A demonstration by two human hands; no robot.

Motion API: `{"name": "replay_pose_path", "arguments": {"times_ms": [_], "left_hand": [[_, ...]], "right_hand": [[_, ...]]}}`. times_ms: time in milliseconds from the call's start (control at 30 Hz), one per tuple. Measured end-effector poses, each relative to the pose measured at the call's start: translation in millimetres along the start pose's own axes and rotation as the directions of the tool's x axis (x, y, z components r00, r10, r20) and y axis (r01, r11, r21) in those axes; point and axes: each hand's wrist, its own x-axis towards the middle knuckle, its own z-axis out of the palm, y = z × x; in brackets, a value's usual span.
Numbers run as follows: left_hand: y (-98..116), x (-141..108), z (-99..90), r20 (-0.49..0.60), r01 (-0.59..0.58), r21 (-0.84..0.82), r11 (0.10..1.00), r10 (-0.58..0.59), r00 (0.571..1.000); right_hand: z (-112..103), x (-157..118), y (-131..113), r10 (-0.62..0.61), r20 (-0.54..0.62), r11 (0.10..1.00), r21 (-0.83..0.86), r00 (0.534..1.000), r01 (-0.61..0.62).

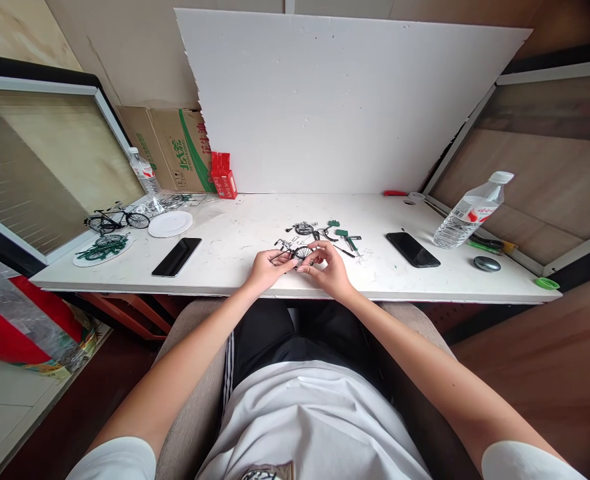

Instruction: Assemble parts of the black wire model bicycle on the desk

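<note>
both hands, left hand (265, 270) and right hand (331, 270), have fingers pinching a tiny model bike (295, 254) over the white tabletop (235, 233), loose parts (332, 235) just behind

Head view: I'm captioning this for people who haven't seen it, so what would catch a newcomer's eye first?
Both hands, left hand and right hand, meet at the table's near edge around a small wire bicycle model, with loose parts just beyond. Behind stands a big white board. A finished model bike sits far left and a water bottle on the right.
</note>
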Motion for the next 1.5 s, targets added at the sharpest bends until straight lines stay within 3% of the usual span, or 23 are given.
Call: {"name": "replay_pose_path", "arguments": {"times_ms": [633, 1500], "left_hand": [[3.9, -1.2, 1.3, 0.004, -0.005, -0.008, 1.0, 0.005, 1.0], [-6.3, 2.0, -1.0, 0.0, -0.018, 0.003, 1.0, 0.018, 1.0]], "right_hand": [[0.8, -0.6, 2.1, -0.023, 0.005, 1.0, -0.021, 1.0, 0.023], [1.6, 0.7, 2.0, -0.012, 0.005, 1.0, -0.021, 1.0, 0.012]]}}
